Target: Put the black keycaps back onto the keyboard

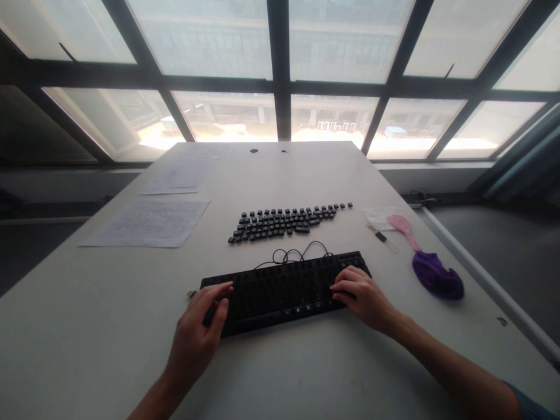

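A black keyboard (280,294) lies slightly tilted on the white table, most of its key area dark and bare-looking. My left hand (199,326) is at its left end, thumb and fingers apart over the edge. At the right end, my right hand (361,294) rests over the board with its fingers bent together; whether a small thing is between them is hidden. Loose black keycaps (280,224) stand in several rows behind the keyboard. Between them and the board curls a thin black cable (301,255).
Printed sheets (146,223) lie at the left. On the right are a clear plastic bag (378,219), a small wire tool (380,236), a pink brush (405,227) and a purple cloth (437,277). Windows stand beyond the table's far edge (315,143).
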Demonstrator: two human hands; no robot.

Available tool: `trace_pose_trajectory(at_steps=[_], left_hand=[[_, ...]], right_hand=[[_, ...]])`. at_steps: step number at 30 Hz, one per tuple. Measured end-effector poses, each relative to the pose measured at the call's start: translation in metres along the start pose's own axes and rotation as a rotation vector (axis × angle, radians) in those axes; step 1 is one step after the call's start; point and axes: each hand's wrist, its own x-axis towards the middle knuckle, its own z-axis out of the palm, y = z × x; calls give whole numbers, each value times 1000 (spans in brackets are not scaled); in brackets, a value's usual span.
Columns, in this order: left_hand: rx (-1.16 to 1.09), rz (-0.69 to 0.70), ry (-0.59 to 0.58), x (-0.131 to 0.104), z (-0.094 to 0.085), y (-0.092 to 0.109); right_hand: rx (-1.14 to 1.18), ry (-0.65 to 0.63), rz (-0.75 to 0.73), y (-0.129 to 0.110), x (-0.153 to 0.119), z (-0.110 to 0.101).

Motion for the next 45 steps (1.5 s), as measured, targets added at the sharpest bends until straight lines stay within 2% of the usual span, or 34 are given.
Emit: trace_pose_trajectory(at_steps=[5,14,21,25,30,34,37,40,43,45], left_hand=[[5,-1,6,1,-1,-5],[-12,-44,-13,1,1,-11],[-32,-53,-25,2,3,-11],[-45,-71,-37,3,3,-10],[-56,-88,-47,1,4,-10],[-41,-81,-62,0,3,-11],[34,-84,-27,3,-4,-19],[152,-166,35,9,-13,-36],[159,-288,31,11,-17,-51],[117,-322,8,9,-15,-53]], right_hand=[[4,41,-8,0,0,0],[56,72,-116,2,-2,0],[93,211,-144,2,-7,10],[32,156,-176,4,-8,6],[-158,56,-209,-2,-9,-6],[-231,34,-208,-6,-11,-3],[-195,89,-186,-3,-13,3],[-141,143,-191,1,-15,7],[-111,151,-200,3,-15,7],[-111,146,-216,4,-14,4]])
